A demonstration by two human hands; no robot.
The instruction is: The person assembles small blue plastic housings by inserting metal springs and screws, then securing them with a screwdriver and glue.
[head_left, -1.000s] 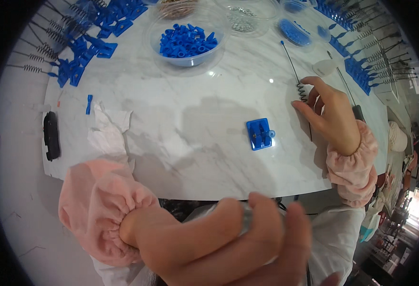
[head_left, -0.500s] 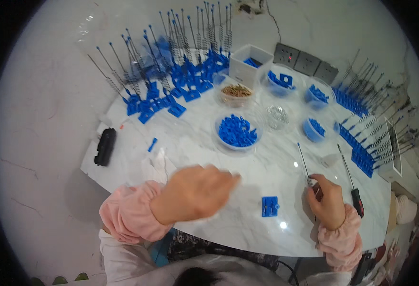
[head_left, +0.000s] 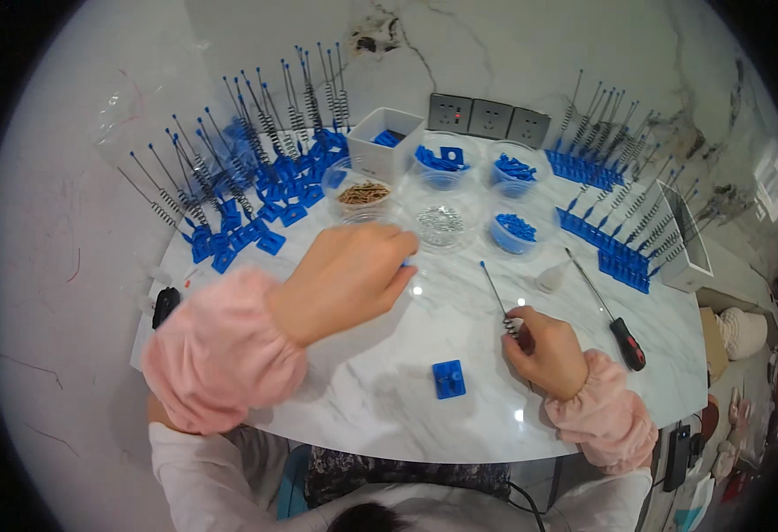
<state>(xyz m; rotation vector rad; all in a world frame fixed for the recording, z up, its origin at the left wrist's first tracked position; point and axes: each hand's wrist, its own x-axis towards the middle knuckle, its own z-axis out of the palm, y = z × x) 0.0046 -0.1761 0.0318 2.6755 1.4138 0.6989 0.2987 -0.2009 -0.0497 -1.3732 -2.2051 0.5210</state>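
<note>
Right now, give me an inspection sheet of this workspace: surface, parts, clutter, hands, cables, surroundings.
Surface: white marbled table, glossy.
Job's things: spring-coiled rod, held; blue square base, lying on the table.
Clutter: screwdriver, lying toward the table's right side.
Hands: right hand gripping the rod; left hand over the table, hold unclear.
Cables: black cable below the table's near edge.
Surroundings: three gray socket panels behind the table.
</note>
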